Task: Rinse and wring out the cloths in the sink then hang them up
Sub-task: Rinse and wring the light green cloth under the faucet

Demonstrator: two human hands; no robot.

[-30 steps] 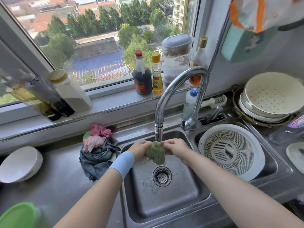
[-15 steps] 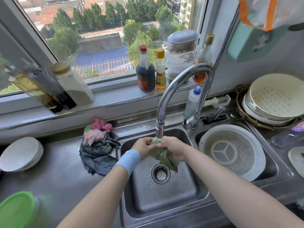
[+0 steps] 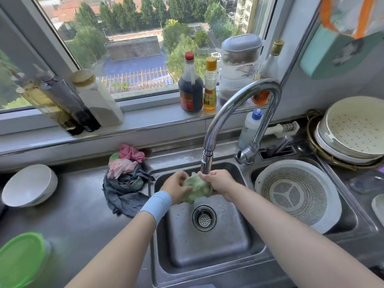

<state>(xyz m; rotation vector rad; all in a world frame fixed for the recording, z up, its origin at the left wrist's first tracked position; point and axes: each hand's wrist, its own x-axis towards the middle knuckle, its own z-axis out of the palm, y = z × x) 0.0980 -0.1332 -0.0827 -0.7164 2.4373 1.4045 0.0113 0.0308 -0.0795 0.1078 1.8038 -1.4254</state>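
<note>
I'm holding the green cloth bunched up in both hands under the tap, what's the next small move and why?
Probably twist your hands in opposite directions to wring it. The green cloth is balled up, gripped by your left hand and right hand below the spout and above the drain, so water would fall into the basin. More cloths wait on the counter.

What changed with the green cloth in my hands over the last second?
The green cloth, hanging loose half a second ago, is gathered back into a tight ball under the faucet spout. The left hand and right hand kept gripping it throughout. The pile of cloths on the counter and the white colander stayed put.
</note>
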